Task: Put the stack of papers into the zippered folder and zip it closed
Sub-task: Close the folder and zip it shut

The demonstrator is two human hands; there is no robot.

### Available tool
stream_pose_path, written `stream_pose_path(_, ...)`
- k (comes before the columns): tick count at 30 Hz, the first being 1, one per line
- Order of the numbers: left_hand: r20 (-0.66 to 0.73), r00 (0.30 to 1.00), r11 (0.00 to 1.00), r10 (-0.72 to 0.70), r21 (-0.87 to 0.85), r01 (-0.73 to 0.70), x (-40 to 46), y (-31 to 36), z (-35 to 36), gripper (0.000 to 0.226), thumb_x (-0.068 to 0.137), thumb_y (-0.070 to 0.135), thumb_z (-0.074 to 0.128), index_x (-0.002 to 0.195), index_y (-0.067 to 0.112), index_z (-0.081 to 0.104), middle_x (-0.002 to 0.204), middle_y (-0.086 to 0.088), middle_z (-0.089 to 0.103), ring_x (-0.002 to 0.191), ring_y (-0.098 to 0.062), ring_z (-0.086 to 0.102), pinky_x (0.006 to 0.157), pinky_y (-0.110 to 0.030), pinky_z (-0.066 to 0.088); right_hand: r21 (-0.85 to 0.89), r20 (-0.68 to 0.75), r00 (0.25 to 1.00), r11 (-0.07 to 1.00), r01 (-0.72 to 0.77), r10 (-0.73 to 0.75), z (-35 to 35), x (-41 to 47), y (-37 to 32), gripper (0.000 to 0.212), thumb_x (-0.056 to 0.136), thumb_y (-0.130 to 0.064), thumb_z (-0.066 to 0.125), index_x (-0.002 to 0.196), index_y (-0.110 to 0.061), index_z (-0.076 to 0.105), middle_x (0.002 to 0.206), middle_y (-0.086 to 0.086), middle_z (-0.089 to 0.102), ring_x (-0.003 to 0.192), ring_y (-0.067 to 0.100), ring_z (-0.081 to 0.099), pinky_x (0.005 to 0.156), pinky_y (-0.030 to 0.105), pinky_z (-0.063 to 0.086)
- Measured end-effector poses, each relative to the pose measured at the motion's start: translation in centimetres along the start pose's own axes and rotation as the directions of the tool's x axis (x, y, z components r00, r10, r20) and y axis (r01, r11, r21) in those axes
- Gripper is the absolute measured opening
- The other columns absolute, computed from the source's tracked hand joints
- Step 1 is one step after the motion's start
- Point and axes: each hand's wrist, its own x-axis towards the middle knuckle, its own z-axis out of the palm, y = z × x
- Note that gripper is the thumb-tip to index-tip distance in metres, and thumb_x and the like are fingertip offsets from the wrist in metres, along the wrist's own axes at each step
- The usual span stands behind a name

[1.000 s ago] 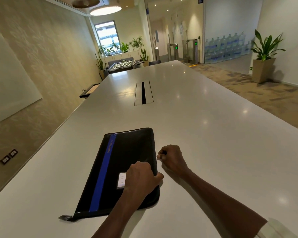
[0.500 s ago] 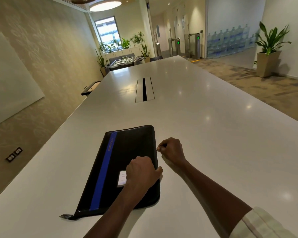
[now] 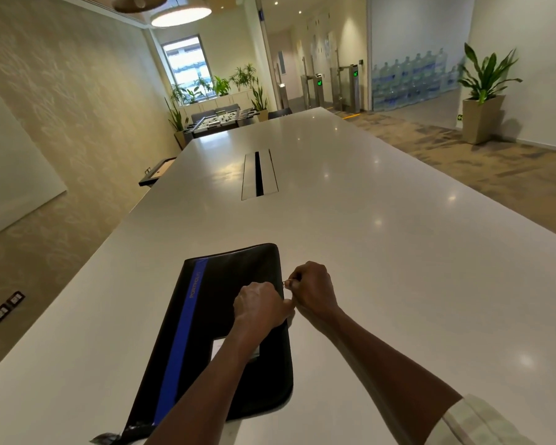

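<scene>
The zippered folder (image 3: 206,332) lay flat on the near end of the tabletop (image 3: 382,252), slightly left of centre. The left hand (image 3: 259,305) rested on the folder near its right edge; the right hand (image 3: 313,290) sat just beside that edge, touching the left hand. Farther back, a cable slot (image 3: 259,174) was set in the tabletop. A potted plant (image 3: 482,97) stood on the floor to the far right.

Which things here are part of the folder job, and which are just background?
In the job:
- folder, black with a blue stripe, flat on the table
- zipper pull, pinched by the right hand
- left hand, holding the folder's right edge

Just there:
- table
- cable slot in the table
- potted plant
- water bottles
- ceiling lamp
</scene>
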Motion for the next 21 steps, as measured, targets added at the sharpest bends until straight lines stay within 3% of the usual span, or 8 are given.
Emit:
stream_pose_path(5, 0.011, 1.0, 1.0, 0.014, -0.026, -0.014, 0.2, -0.1, -0.1, 0.036, 0.08, 0.048, 0.064, 0.064, 0.019, 0.049, 0.063, 0.003, 0.05, 0.054, -0.008, 0.045, 0.05, -0.022, 0.033, -0.028, -0.05, 0.999, 0.999, -0.016, 0.015, 0.6, 1.8, -0.6, 0.011, 0.076, -0.017, 0.07, 0.067, -0.012, 0.073, 0.073, 0.003, 0.07, 0.067, 0.019, 0.064, 0.061, 0.031, 0.051)
stream_pose_path(7, -0.003, 1.0, 0.999, 0.013, -0.039, -0.013, 0.2, 0.0, 0.3, 0.032, 0.08, 0.046, 0.063, 0.069, 0.018, 0.053, 0.065, 0.003, 0.052, 0.059, -0.009, 0.05, 0.057, -0.023, 0.04, -0.052, -0.058, 0.998, 0.998, -0.03, 0.027, 0.8, 2.6, -0.8, 0.012, 0.077, -0.017, 0.069, 0.067, -0.011, 0.073, 0.074, 0.004, 0.071, 0.068, 0.021, 0.065, 0.062, 0.033, 0.054)
stream_pose_path(11, -0.028, 1.0, 0.999, 0.003, -0.05, -0.005, -0.2, 0.1, 1.6, 0.038, 0.08, 0.045, 0.062, 0.092, 0.01, 0.066, 0.094, -0.007, 0.068, 0.098, -0.028, 0.065, 0.087, -0.038, 0.054, -0.096, -0.079, 0.996, 0.994, -0.049, 0.041, 1.3, 3.8, -1.1, 0.012, 0.079, -0.018, 0.066, 0.071, -0.012, 0.074, 0.078, 0.004, 0.072, 0.073, 0.024, 0.068, 0.065, 0.035, 0.056)
stream_pose_path(14, -0.037, 0.999, 0.999, -0.012, -0.048, 0.01, -0.1, 0.0, 2.3, 0.046, 0.08, 0.045, 0.061, 0.105, 0.006, 0.066, 0.106, -0.012, 0.069, 0.111, -0.034, 0.062, 0.092, -0.043, 0.053, -0.118, -0.086, 0.996, 0.992, -0.051, 0.041, 1.7, 4.8, -1.1, 0.011, 0.08, -0.021, 0.066, 0.076, -0.014, 0.074, 0.086, 0.003, 0.071, 0.078, 0.025, 0.068, 0.068, 0.033, 0.054)
stream_pose_path(18, -0.041, 0.999, 0.998, -0.012, -0.057, 0.009, 0.1, 0.0, 2.5, 0.045, 0.078, 0.046, 0.061, 0.102, 0.008, 0.066, 0.102, -0.009, 0.07, 0.11, -0.034, 0.062, 0.091, -0.042, 0.053, -0.14, -0.092, 0.995, 0.989, -0.045, 0.032, 2.1, 5.7, -1.0, 0.012, 0.081, -0.024, 0.066, 0.077, -0.016, 0.075, 0.09, 0.003, 0.07, 0.078, 0.025, 0.067, 0.067, 0.03, 0.05)
stream_pose_path(21, -0.093, 0.996, 1.0, 0.001, 0.017, 0.001, 0.6, 0.2, 2.1, 0.042, 0.079, 0.049, 0.061, 0.097, 0.012, 0.066, 0.087, -0.001, 0.066, 0.088, -0.022, 0.064, 0.081, -0.033, 0.053, -0.16, -0.1, 0.995, 0.987, -0.029, 0.013, 2.3, 5.7, -0.6, 0.013, 0.084, -0.025, 0.066, 0.08, -0.018, 0.076, 0.092, 0.002, 0.068, 0.079, 0.025, 0.066, 0.068, 0.033, 0.052)
